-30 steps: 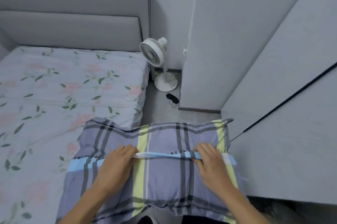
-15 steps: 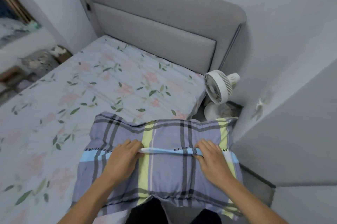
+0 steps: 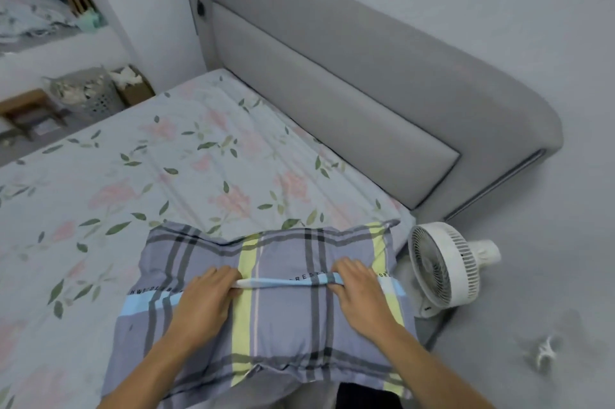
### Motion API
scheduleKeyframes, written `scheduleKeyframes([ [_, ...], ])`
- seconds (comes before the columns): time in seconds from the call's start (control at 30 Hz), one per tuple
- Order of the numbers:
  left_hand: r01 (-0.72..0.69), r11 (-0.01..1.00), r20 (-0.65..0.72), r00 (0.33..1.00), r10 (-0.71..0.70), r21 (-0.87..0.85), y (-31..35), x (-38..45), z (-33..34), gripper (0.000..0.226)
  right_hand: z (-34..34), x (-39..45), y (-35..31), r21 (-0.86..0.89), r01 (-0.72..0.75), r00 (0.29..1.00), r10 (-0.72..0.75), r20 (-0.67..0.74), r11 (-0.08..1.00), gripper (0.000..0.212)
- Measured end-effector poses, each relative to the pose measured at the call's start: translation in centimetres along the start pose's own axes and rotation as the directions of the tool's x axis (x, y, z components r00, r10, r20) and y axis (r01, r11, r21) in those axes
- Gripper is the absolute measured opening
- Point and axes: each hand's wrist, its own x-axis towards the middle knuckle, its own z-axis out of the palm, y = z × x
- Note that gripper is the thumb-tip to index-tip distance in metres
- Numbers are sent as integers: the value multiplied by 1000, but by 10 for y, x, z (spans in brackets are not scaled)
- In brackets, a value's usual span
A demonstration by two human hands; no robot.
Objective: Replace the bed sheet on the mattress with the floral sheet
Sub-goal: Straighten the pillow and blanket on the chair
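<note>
The floral sheet, pale with pink flowers and green leaves, lies spread over the mattress up to the grey headboard. A plaid pillow in grey, yellow and light blue is held over the near right corner of the bed. My left hand and my right hand both rest on top of the pillow, fingers curled into a pinched fold of its cover along the light blue stripe.
A white standing fan is on the floor beside the bed's right edge. A grey wall rises on the right. On the far left side are a laundry basket, a cardboard box and a wooden stool.
The view has swung left and up, bringing the whole headboard and the far side of the room into sight. Both hands keep the same grip on the pillow, now further over the bed.
</note>
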Motion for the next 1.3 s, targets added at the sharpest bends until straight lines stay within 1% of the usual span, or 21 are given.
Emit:
scheduleKeyframes([
  [0.1, 3, 999, 20, 1000, -4, 39, -16, 69, 23, 15, 9, 62, 40, 11, 6, 1000, -6, 14, 1000, 24],
  [0.2, 8, 996, 65, 998, -13, 90, -32, 148, 59, 13, 29, 125, 97, 23, 3, 1000, -3, 26, 1000, 17],
  [0.33, -11, 990, 96, 995, -3, 143, -44, 262, 120, 9, 60, 206, 183, 45, -44, 999, 43, 30, 998, 21],
  [0.37, -27, 986, 90, 996, 12, 165, -47, 292, 137, 12, 66, 226, 203, 46, -56, 998, 56, 13, 997, 21],
  [0.43, -52, 979, 91, 995, 35, 196, -55, 351, 167, 27, 79, 266, 237, 56, -104, 994, 106, -28, 993, 23],
  [0.5, -73, 967, 73, 996, 57, 242, -67, 412, 196, 33, 93, 305, 266, 72, -151, 985, 157, -75, 986, 24],
  [0.6, -82, 942, 8, 996, 84, 326, -87, 498, 230, 36, 115, 358, 297, 74, -189, 973, 197, -121, 979, 22],
  [0.67, -48, 938, -49, 996, 69, 344, -97, 543, 248, 36, 132, 387, 313, 58, -205, 971, 211, -115, 977, 24],
  [0.7, 1, 941, -82, 996, 29, 337, -100, 560, 258, 35, 140, 397, 319, 26, -214, 970, 215, -109, 977, 26],
  [0.73, 76, 947, -108, 993, -44, 311, -100, 573, 268, 35, 149, 406, 325, -24, -216, 971, 212, -107, 976, 29],
  [0.77, 177, 942, -96, 983, -156, 284, -99, 582, 278, 42, 159, 412, 329, -72, -207, 975, 200, -94, 976, 33],
  [0.8, 294, 920, -19, 954, -299, 261, -99, 588, 288, 59, 169, 414, 333, -104, -196, 980, 191, -57, 975, 42],
  [0.83, 410, 881, 87, 894, -439, 236, -100, 591, 299, 79, 179, 416, 337, -121, -190, 982, 190, -9, 974, 57],
  [0.87, 499, 844, 200, 822, -533, 199, -103, 593, 313, 95, 189, 415, 341, -132, -188, 980, 195, 39, 973, 74],
  [0.9, 550, 821, 292, 769, -569, 152, -107, 592, 326, 106, 199, 415, 345, -140, -191, 976, 203, 75, 972, 87],
  [0.93, 565, 818, 342, 751, -564, 108, -111, 592, 336, 112, 207, 415, 349, -143, -188, 974, 203, 99, 972, 96],
  [0.97, 560, 825, 362, 755, -547, 79, -115, 592, 345, 114, 214, 416, 354, -137, -184, 974, 199, 108, 973, 99],
  [1.03, 544, 837, 364, 770, -524, 55, -120, 595, 355, 113, 222, 422, 366, -127, -180, 973, 196, 119, 975, 98],
  [1.13, 530, 844, 377, 767, -519, 84, -120, 595, 354, 109, 222, 429, 375, -128, -195, 965, 213, 154, 973, 99],
  [1.2, 489, 865, 342, 798, -497, 115, -118, 584, 342, 104, 216, 427, 370, -117, -201, 962, 219, 166, 973, 99],
  [1.3, 413, 902, 262, 863, -432, 128, -107, 552, 303, 92, 194, 418, 347, -116, -198, 961, 216, 170, 973, 92],
])
